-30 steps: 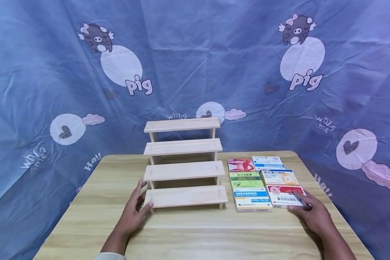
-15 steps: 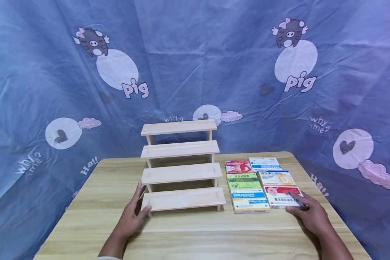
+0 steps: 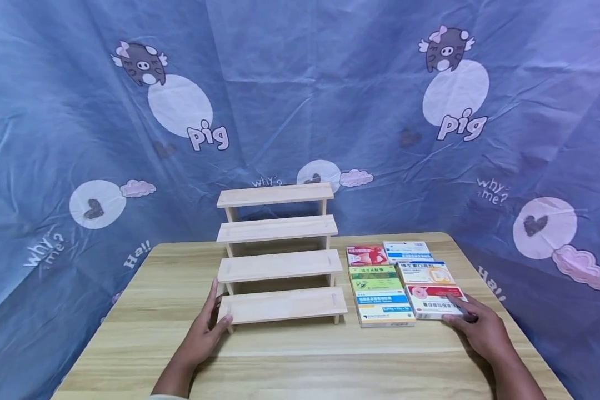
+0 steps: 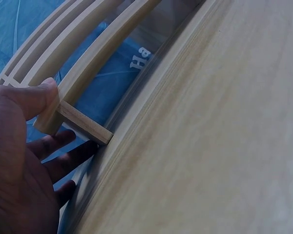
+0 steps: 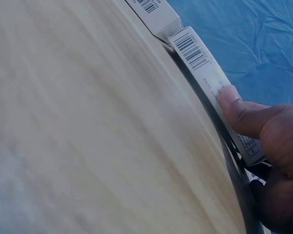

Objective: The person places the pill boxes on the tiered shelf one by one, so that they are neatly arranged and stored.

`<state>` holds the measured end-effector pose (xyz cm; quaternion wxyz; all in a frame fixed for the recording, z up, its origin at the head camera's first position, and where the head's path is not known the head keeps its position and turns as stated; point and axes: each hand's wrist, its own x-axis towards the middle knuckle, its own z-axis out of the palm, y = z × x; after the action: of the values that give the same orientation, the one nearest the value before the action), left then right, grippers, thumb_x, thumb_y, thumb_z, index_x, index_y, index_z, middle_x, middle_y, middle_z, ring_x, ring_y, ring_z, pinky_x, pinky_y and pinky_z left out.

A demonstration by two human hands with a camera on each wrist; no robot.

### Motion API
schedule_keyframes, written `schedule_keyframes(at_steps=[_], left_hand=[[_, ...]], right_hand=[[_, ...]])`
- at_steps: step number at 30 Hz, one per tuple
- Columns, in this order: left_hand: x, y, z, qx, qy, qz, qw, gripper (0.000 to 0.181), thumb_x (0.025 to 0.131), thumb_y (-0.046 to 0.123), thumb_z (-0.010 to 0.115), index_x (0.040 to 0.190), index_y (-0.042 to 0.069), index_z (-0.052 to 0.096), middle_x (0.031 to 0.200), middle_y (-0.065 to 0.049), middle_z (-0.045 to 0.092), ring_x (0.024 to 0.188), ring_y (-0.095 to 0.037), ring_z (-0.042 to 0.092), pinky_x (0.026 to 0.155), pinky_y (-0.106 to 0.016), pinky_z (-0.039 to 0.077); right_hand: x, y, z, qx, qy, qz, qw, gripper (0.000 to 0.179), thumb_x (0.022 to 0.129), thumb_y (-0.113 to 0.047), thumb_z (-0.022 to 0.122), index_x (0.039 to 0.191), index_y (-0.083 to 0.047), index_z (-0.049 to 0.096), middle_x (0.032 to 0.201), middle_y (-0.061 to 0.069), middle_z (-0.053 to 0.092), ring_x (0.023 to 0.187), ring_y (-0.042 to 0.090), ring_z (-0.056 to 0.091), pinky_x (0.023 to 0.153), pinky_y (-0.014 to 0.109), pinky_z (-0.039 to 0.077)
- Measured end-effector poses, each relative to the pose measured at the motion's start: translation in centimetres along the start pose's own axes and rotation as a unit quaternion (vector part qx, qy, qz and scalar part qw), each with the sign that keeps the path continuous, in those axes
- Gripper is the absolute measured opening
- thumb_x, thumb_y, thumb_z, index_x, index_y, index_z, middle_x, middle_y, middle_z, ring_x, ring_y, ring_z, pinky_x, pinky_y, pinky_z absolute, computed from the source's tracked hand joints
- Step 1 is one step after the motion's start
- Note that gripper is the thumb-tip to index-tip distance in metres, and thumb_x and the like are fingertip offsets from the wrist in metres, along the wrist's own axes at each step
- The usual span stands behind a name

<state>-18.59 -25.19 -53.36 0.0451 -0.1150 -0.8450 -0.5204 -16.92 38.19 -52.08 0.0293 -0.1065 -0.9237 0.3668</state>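
Observation:
A pale wooden stepped shelf [image 3: 282, 305] stands at the middle of the table. At the left end of its lowest step is my left hand [image 3: 200, 333]; the thumb touches the board's end and the other fingers reach loosely along the side, as the left wrist view shows. To the right of the shelf several medicine boxes lie flat in two columns. My right hand [image 3: 482, 330] holds the near right corner of a red-and-white medicine box [image 3: 432, 304], thumb on its front edge and a finger on top. Beside that box lies a blue-and-white medicine box [image 3: 385, 311].
Behind these lie a green medicine box [image 3: 375, 280], a vitamin D box [image 3: 425, 273], a red medicine box [image 3: 367, 255] and another white-and-blue one [image 3: 407, 251]. The wooden table [image 3: 300, 372] reaches back to a blue patterned cloth [image 3: 280, 111].
The whole head view has shifted slightly to the left since a second ago. Both hands keep their places at the shelf and the red-and-white medicine box.

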Motion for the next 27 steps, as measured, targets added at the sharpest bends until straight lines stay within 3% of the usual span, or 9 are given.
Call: schedule_keyframes(at_steps=[10,20,25,27], left_hand=[[0.0,0.0,-0.1,-0.001,-0.003,-0.006,1.0000,0.091,0.113,0.021,0.062,0.178,0.026,-0.001,0.165,-0.036,0.045,0.157,-0.053,0.039,0.111,0.001,0.019],[-0.2,0.3,-0.1,-0.001,-0.003,-0.006,1.0000,0.091,0.112,0.021,0.063,0.178,0.019,0.000,0.164,-0.037,0.045,0.157,-0.054,0.038,0.109,0.002,0.019],[-0.2,0.3,-0.1,-0.002,-0.004,0.003,1.0000,0.092,0.112,0.020,0.063,0.178,0.026,-0.001,0.165,-0.037,0.044,0.156,-0.054,0.039,0.110,0.001,0.020],[-0.1,0.2,-0.1,-0.001,-0.002,0.006,1.0000,0.092,0.112,0.020,0.063,0.178,0.028,-0.001,0.165,-0.037,0.045,0.156,-0.054,0.040,0.111,0.001,0.021]], right_hand=[[-0.5,-0.1,-0.2,0.005,0.020,-0.008,0.9998,0.071,0.101,-0.032,0.080,0.159,-0.002,0.051,0.169,0.039,0.029,0.155,0.067,0.028,0.121,0.076,0.030],[-1.0,0.2,-0.8,0.002,0.023,-0.045,0.9987,0.065,0.102,-0.025,0.079,0.156,-0.002,0.052,0.164,0.046,0.029,0.149,0.073,0.030,0.119,0.079,0.029],[-1.1,0.2,-0.6,0.017,0.048,-0.071,0.9962,0.061,0.101,-0.022,0.080,0.153,0.000,0.056,0.162,0.046,0.035,0.147,0.073,0.034,0.122,0.077,0.026],[-1.3,0.3,-0.5,0.011,0.067,-0.084,0.9942,0.059,0.099,-0.022,0.082,0.150,-0.001,0.059,0.161,0.044,0.039,0.145,0.072,0.039,0.130,0.067,0.024]])
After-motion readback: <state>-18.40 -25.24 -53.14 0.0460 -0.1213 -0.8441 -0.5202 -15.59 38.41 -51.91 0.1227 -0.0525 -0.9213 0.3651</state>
